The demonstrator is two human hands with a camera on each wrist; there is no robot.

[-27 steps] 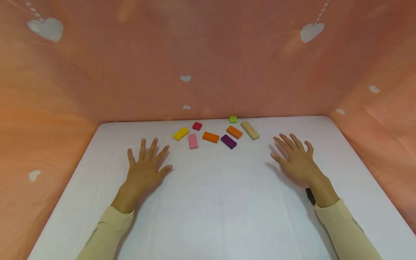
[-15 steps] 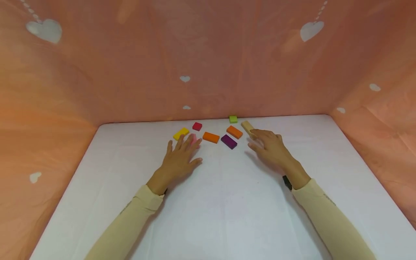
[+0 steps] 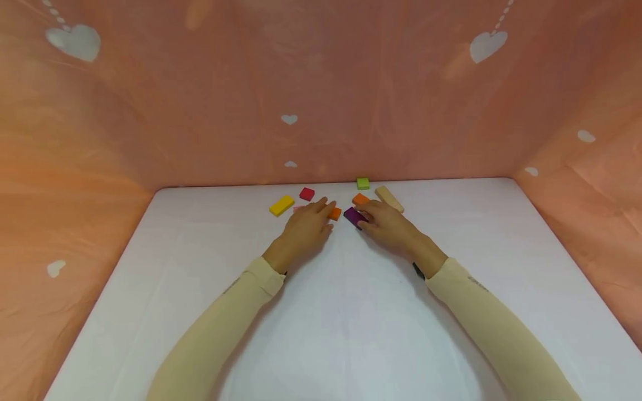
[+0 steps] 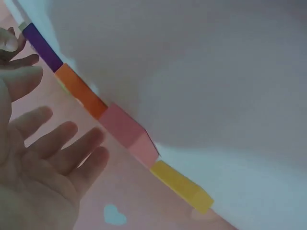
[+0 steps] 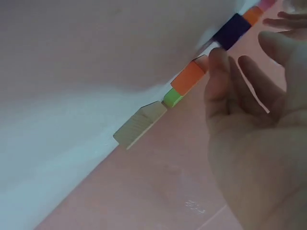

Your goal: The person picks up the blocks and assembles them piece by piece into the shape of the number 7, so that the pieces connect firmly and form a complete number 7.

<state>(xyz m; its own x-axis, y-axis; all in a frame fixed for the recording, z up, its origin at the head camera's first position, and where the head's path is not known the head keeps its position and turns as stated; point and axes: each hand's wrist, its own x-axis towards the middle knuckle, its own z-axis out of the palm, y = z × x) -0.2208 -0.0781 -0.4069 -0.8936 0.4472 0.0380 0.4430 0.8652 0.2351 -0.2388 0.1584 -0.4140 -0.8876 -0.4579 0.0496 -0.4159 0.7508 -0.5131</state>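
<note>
My left hand (image 3: 303,228) is above the pink block (image 3: 298,209), partly hiding it, with its fingertips over an orange block (image 3: 335,214). In the left wrist view, its fingers (image 4: 88,148) are spread and loosely bent, holding nothing. Beside the purple block (image 3: 352,216) is my right hand (image 3: 391,225), thumb and forefinger near its sides. The right wrist view shows thumb and fingers apart, with the purple block (image 5: 232,32) just beyond the fingertips; contact cannot be told. A second orange block (image 3: 359,199) lies partly hidden behind the right fingers.
A yellow block (image 3: 282,205) and a small red block (image 3: 307,194) lie to the left. Near the back edge sits a small green block (image 3: 363,184). A long plain wooden block (image 3: 389,199) is at the right. An orange heart-patterned cloth (image 3: 321,94) rises behind the white table (image 3: 341,323).
Both hands have moved inward and forward over the blocks. The left went past the yellow block to the pink and orange ones; the right passed from the wooden block to the purple one.
</note>
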